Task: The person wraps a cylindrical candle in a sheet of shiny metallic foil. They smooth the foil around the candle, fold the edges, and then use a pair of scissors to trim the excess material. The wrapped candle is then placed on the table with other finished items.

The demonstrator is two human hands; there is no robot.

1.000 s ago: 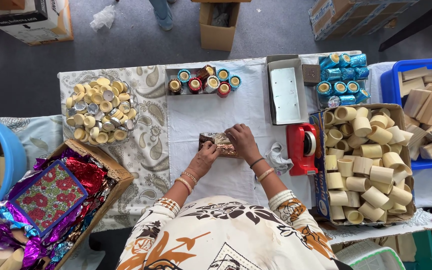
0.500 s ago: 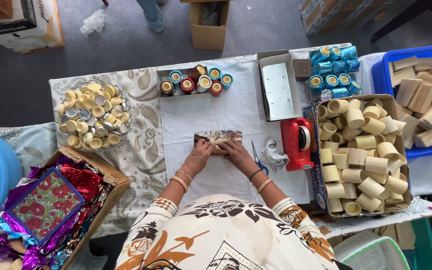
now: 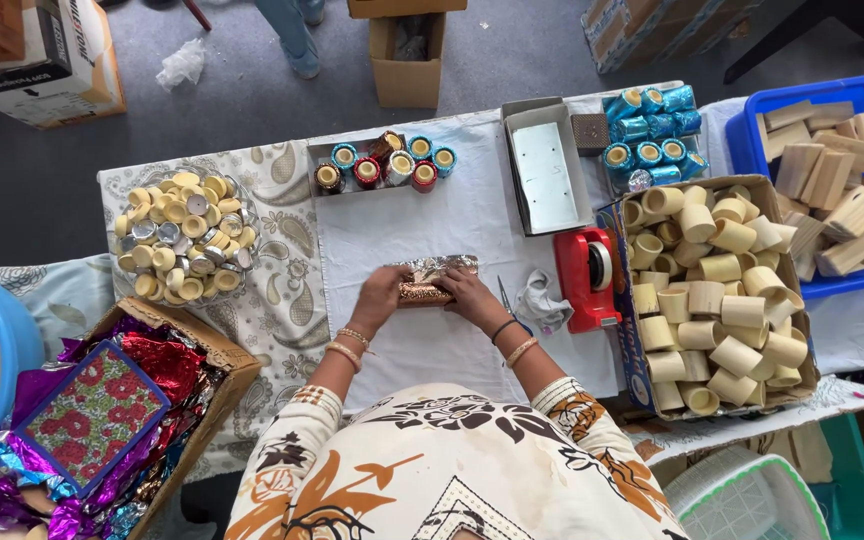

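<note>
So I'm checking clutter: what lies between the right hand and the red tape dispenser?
In the head view, a crumpled white scrap and a thin tool, beside the right hand and tape dispenser.

Shiny foil-wrapped piece [image 3: 430,278] lies flat on white cloth [image 3: 422,230].

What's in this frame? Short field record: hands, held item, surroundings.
left hand: on the left end of the foil-wrapped piece, pressing it to the white cloth
right hand: on the right end of the same piece
grip: both hands closed on it
right of hands: red tape dispenser, box of cream tubes
behind: tray of wrapped cups, open grey box
left: bowl of caps, box of coloured foil
</note>
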